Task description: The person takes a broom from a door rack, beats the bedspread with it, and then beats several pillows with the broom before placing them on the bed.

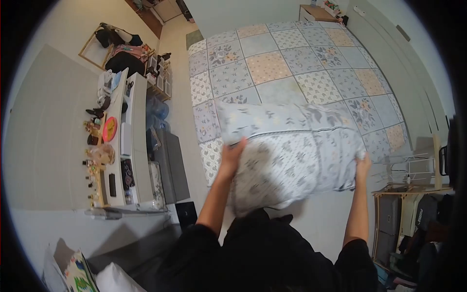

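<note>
You hold the floral pillow (282,155) crosswise before your body, at the near end of the patchwork bed (267,68); your left hand (233,158) and right hand (362,169) have their fingers clamped on opposite ends.

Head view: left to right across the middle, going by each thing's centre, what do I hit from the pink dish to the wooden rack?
Pink dish → grey box → left hand → patterned pillow → right hand → wooden rack
</note>
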Available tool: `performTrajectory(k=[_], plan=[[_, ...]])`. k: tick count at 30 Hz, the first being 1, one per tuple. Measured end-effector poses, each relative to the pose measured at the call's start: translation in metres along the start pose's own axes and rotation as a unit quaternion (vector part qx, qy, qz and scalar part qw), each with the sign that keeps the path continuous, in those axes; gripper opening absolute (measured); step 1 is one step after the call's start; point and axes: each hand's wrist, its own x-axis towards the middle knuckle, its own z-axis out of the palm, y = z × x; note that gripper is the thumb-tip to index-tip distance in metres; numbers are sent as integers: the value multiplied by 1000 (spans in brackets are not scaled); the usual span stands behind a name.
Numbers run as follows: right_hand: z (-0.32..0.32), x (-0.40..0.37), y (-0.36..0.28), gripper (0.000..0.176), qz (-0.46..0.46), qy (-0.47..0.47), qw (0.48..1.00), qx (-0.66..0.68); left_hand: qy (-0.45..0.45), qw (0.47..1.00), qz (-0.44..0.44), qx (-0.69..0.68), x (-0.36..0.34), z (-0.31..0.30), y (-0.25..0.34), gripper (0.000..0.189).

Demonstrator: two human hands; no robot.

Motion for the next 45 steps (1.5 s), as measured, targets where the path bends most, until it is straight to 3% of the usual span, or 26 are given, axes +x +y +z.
performTrajectory(k=[1, 2, 3, 4, 6, 7, 8, 9, 10, 11, 12, 13, 15, 16, 18, 22, 24, 28, 30, 32, 34, 38, 40, 42, 44, 45], plan=[[35, -11, -10, 58, 17, -87, 996, 32, 67, 998, 11, 8, -2, -23, 28, 45], [68, -29, -31, 59, 34, -175, 982, 62, 153, 976, -70, 141, -10, -41, 80, 44], [91, -41, -70, 56, 86, -326, 931, 136, 200, 960, -66, 184, -19, -81, 95, 45], [116, -49, -111, 53, 136, -466, 849, 209, 237, 960, -14, 148, -41, -117, 112, 50], [214, -68, -127, 41, 245, -577, 695, 353, 301, 933, 116, 163, -83, -177, 160, 50], [232, -76, -199, 42, 291, -614, 625, 385, 326, 912, 161, 189, -102, -195, 183, 50], [265, -79, -242, 39, 266, -631, 616, 389, 343, 896, 186, 213, -112, -206, 199, 51], [308, -81, -270, 36, 183, -659, 646, 339, 360, 878, 206, 238, -118, -214, 215, 51], [373, -85, -277, 35, 77, -666, 691, 271, 374, 865, 215, 256, -122, -220, 226, 51], [423, -93, -294, 37, -105, -620, 764, 145, 380, 857, 218, 271, -121, -223, 233, 52], [463, -100, -310, 40, -281, -539, 794, 10, 387, 850, 218, 282, -121, -227, 238, 52], [494, -105, -321, 40, -280, -543, 792, 14, 390, 847, 216, 288, -118, -231, 239, 52], [546, -114, -336, 40, -459, -522, 707, -133, 393, 845, 207, 298, -111, -237, 240, 53], [567, -112, -338, 40, -463, -521, 706, -127, 392, 845, 206, 298, -107, -239, 240, 53], [599, -114, -327, 38, -664, -358, 634, -170, 387, 846, 203, 305, -100, -243, 240, 54], [618, -98, -311, 33, -680, -337, 620, -200, 374, 851, 198, 312, -87, -250, 238, 55], [603, -72, -310, 28, -718, -335, 517, -325, 369, 856, 196, 303, -83, -251, 233, 56], [545, -7, -265, 20, -717, -260, 552, -337, 337, 872, 210, 285, -75, -251, 227, 57], [508, 30, -223, 18, -682, -225, 642, -268, 314, 883, 220, 270, -69, -249, 223, 58], [397, 58, -240, 16, -575, -336, 658, -352, 282, 895, 233, 254, -60, -242, 221, 59], [316, 77, -206, 18, -307, -437, 791, -298, 242, 907, 251, 235, -50, -231, 218, 59], [162, 45, -93, 26, -86, -226, 944, -223, 126, 932, 292, 175, -28, -189, 215, 61], [97, -6, -32, 22, 26, -157, 970, -186, 51, 939, 311, 138, -20, -157, 211, 61], [52, -76, 40, 22, 64, -37, 991, -110, -23, 939, 327, 102, -18, -117, 208, 62], [-12, -144, 16, 28, 289, -62, 955, 15, -106, 936, 330, 63, -14, -71, 200, 63], [-36, -181, 18, 32, 316, -52, 947, 36, -140, 934, 324, 46, -13, -50, 194, 63]])
